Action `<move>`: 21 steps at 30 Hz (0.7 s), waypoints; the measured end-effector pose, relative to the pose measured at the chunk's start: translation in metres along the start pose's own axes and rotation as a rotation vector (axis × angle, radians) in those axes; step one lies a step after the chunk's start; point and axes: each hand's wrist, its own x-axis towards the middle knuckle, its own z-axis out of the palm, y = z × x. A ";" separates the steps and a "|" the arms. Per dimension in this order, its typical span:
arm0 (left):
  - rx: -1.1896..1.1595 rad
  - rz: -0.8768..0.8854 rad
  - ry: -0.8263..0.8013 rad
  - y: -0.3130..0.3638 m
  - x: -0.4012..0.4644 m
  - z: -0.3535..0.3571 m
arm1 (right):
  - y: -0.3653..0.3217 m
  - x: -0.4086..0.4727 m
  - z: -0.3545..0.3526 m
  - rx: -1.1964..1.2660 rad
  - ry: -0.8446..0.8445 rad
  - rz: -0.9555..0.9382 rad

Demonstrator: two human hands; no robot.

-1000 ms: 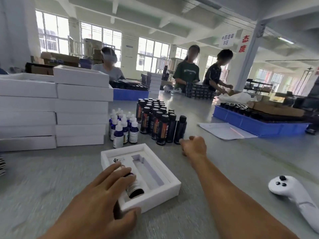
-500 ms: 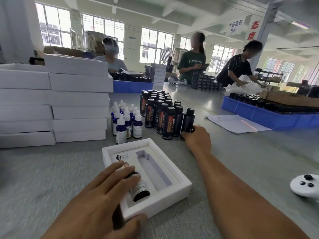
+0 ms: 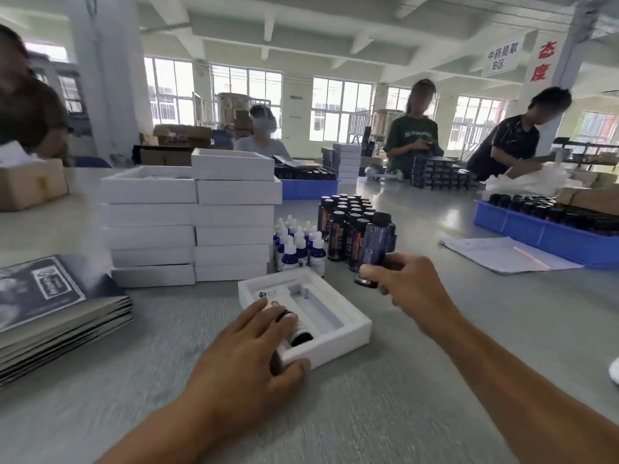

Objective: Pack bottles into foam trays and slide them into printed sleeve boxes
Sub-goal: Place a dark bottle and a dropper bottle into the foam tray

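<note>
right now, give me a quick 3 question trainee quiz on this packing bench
1. True or false: the right hand holds a tall dark bottle.
2. Which slot of the foam tray is empty: A) the one nearer the left hand, B) the one nearer the right hand?
3. Fill in: the left hand's fingers rest on a ___ lying in the tray.

Key: 1 true; 2 B; 3 bottle.

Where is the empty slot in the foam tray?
In the head view, the empty slot runs along the foam tray right of the seated bottle, below the standing bottles.
</note>
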 end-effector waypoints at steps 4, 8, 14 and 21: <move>-0.013 -0.004 -0.008 -0.004 -0.005 0.000 | -0.022 -0.032 0.020 -0.102 -0.243 -0.055; -0.026 0.001 -0.006 -0.001 -0.007 -0.002 | -0.029 -0.044 0.044 -0.512 -0.223 -0.217; -0.035 -0.019 -0.020 -0.002 -0.007 -0.002 | -0.029 -0.048 0.055 -0.721 -0.148 -0.344; -0.020 -0.019 -0.036 -0.005 -0.006 0.000 | -0.026 -0.050 0.053 -0.770 -0.207 -0.420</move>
